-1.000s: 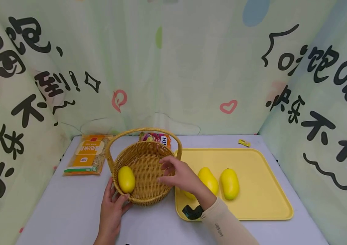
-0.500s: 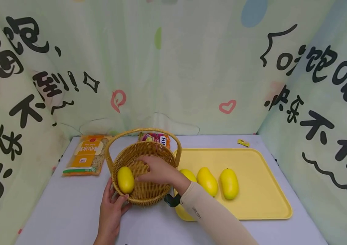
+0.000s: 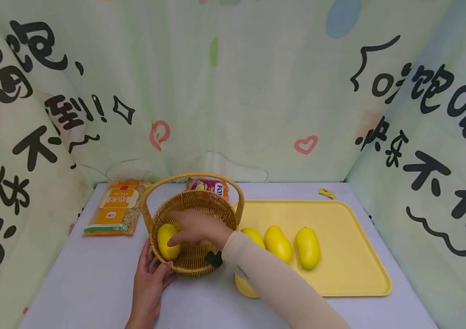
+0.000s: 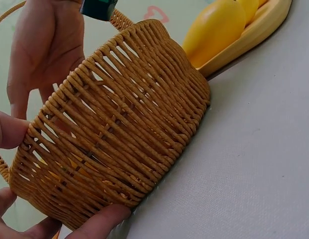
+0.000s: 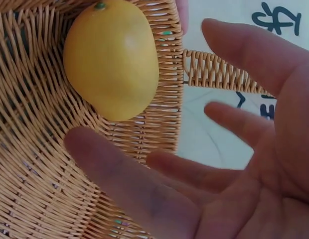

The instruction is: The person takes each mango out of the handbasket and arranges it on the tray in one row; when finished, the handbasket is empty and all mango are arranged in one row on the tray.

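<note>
A brown wicker basket (image 3: pixel 192 271) with an arched handle is tilted so that its opening faces me. My left hand (image 3: pixel 147 285) grips its lower left side, thumb at the rim and fingers along the outside, as the left wrist view shows. Inside, at the left, lies one yellow mango (image 5: pixel 114 59). My right hand (image 3: pixel 196 226) reaches into the basket over this mango, thumb and fingers spread. In the right wrist view the fingers (image 5: pixel 139 184) stand apart from the fruit, with nothing between them.
A yellow tray (image 3: pixel 356 269) to the right of the basket bears several yellow mangoes (image 3: pixel 308 247). An orange-labelled food bag (image 3: pixel 115 208) lies at the back left. Behind the basket is a purple snack packet (image 3: pixel 208 184); a small yellow wrapper (image 3: pixel 326 193) lies behind the tray.
My right hand has moved left, from the basket's right side across its inside to the mango. My left hand, the basket and the mango have stayed put.
</note>
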`<state>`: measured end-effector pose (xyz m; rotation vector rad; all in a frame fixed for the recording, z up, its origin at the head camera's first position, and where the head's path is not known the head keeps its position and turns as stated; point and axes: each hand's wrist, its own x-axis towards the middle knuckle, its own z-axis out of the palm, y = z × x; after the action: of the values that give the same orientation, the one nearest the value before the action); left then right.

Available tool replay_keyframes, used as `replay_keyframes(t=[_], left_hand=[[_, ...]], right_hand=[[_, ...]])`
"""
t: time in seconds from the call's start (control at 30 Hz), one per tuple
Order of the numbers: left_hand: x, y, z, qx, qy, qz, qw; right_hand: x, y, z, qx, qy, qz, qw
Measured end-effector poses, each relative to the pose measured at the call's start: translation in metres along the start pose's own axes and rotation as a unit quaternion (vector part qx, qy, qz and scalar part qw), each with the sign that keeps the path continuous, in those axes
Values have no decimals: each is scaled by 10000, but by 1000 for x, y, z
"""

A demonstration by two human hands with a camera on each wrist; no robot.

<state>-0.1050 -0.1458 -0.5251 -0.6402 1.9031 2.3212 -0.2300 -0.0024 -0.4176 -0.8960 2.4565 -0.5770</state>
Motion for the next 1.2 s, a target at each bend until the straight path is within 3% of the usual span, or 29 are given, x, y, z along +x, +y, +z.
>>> replay_keyframes(t=[0.33, 0.53, 1.2], left_hand=[[-1, 1, 1, -9, -41, 66, 10000], [-2, 0, 1, -34, -77, 79, 9999], [2, -2, 1, -84, 0, 72, 9999]], right_hand=[[6, -6, 5, -777, -634, -85, 9949], [9, -4, 13, -1287, -765, -58, 9887], [3, -6, 18, -1206, -490, 587, 9897]])
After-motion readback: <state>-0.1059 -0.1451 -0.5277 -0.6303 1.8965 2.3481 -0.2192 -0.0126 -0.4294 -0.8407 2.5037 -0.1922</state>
